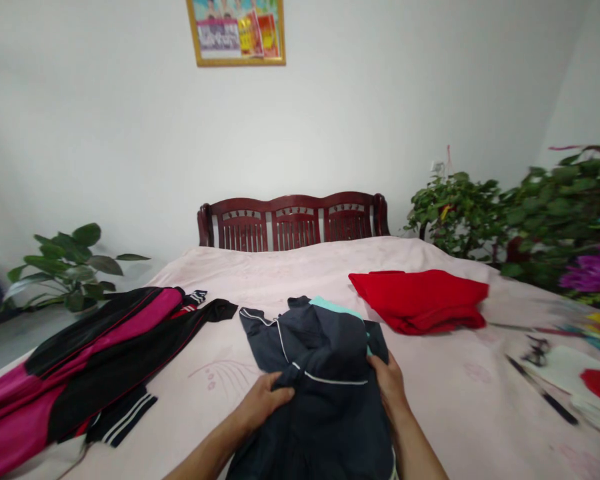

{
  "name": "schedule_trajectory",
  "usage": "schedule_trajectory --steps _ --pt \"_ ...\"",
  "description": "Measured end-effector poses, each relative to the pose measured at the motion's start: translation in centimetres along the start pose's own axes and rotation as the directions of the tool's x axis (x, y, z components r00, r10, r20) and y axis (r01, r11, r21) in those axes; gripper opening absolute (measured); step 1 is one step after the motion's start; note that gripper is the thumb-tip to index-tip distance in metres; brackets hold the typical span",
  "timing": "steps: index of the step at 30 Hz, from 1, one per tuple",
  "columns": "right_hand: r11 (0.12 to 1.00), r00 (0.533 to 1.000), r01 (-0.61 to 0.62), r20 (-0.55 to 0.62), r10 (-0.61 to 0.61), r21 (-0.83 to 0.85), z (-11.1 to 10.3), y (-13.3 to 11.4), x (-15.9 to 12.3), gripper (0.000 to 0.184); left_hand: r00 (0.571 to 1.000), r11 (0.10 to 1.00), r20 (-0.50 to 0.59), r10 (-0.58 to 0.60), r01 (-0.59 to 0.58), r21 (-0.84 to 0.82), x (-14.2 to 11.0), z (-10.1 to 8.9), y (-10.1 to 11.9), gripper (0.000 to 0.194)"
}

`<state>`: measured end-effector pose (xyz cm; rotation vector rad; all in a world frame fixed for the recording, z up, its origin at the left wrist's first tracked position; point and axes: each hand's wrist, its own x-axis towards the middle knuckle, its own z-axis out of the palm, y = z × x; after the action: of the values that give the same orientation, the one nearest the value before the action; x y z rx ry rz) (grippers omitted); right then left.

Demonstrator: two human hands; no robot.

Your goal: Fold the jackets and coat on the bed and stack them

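Navy track jacket (325, 407), white piping, teal lining: bunched at the near edge of a pink-covered bed (280, 273), centre. Left hand (260, 403): fingers (280, 395) open, laid on the cloth. Right hand (387, 385): fingers (380, 367) closed on the jacket's folded side. Nearby: magenta-and-black track jacket (95, 360), left edge; folded red garment (417, 303), toward the right edge.

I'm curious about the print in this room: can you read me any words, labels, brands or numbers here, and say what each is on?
No text here can be read.
Framed poster: has printed lettering, too blurred to read.
Navy jacket: no readable text shows.
Pink-and-black jacket: no readable text shows.
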<state>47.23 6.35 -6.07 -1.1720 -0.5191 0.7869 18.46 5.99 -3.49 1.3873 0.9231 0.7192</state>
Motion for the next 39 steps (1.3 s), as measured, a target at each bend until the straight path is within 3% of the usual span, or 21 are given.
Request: schedule_trajectory --steps 2,5,9,12,15,18,21,24,26,28,29,31,33,36,39 --pt "0.986 0.998 -0.046 -0.022 0.051 0.159 0.0 0.1 0.1 0.056 0.989 0.997 -0.139 0.039 -0.047 -0.055 0.1 -1.3 -0.1 0.044" --pt "0.946 0.994 -0.109 0.043 0.1 0.307 0.3 0.0 -0.3 0.061 0.956 0.995 -0.284 0.077 -0.094 -0.046 0.1 -2.2 -0.7 0.047" --pt "0.93 0.973 -0.22 0.137 0.187 0.295 0.4 -0.2 -0.6 0.05 0.966 0.997 -0.254 0.055 -0.068 -0.044 -0.1 -1.3 -2.0 0.051" --pt "0.945 0.961 -0.235 0.201 0.19 0.228 0.0 -0.4 -0.4 0.048 0.954 0.993 -0.28 0.111 -0.118 -0.009 -0.5 -0.2 -2.4 0.046" --pt "0.97 0.968 -0.189 0.197 0.157 0.155 -0.3 -0.5 0.1 0.057 0.922 0.985 -0.348 0.171 -0.15 0.086 -1.0 0.8 -2.3 0.042" --pt "0.996 0.988 -0.083 0.129 0.085 -0.024 0.1 -1.0 0.4 0.06 0.903 0.977 -0.392 0.178 -0.116 0.177 -1.3 2.5 -2.5 0.043" --pt "0.964 0.973 0.134 0.214 -0.084 -0.229 1.8 -2.4 0.2 0.055 0.936 0.965 -0.303 0.178 -0.105 0.241 -1.9 4.9 -3.1 0.045" --pt "0.861 0.87 0.397 0.429 -0.243 -0.317 4.3 -6.0 -0.1 0.059 0.98 0.921 -0.001 0.198 -0.186 0.341 -2.8 6.7 -3.1 0.047" --pt "0.779 0.772 0.535 0.565 -0.292 -0.328 5.7 -9.6 0.1 0.061 0.951 0.883 0.233 0.204 -0.281 0.375 -3.3 6.9 -2.3 0.044" --pt "0.704 0.685 0.637 0.649 -0.33 -0.315 6.1 -13.5 0.7 0.058 0.922 0.853 0.308 0.236 -0.348 0.389 -3.1 5.8 -0.6 0.041" --pt "0.663 0.653 0.678 0.673 -0.348 -0.316 5.9 -15.3 1.2 0.056 0.927 0.835 0.256 0.275 -0.363 0.414 -2.6 4.8 0.3 0.043" --pt "0.558 0.593 0.758 0.713 -0.373 -0.338 5.0 -18.1 2.4 0.052 0.916 0.779 -0.001 0.401 -0.34 0.527 -0.8 2.1 2.1 0.045" --pt "0.436 0.534 0.828 0.735 -0.418 -0.354 3.7 -19.6 3.3 0.046 0.833 0.672 -0.216 0.509 -0.228 0.704 2.0 -1.1 3.2 0.041" --pt "0.266 0.443 0.897 0.728 -0.524 -0.354 1.9 -19.5 3.7 0.039 0.848 0.535 -0.342 0.404 0.085 0.841 6.8 -5.1 3.0 0.055" --pt "0.112 0.356 0.921 0.693 -0.627 -0.373 1.0 -18.4 2.8 0.041 0.9 0.498 -0.311 0.307 0.127 0.858 10.3 -6.7 1.5 0.055"
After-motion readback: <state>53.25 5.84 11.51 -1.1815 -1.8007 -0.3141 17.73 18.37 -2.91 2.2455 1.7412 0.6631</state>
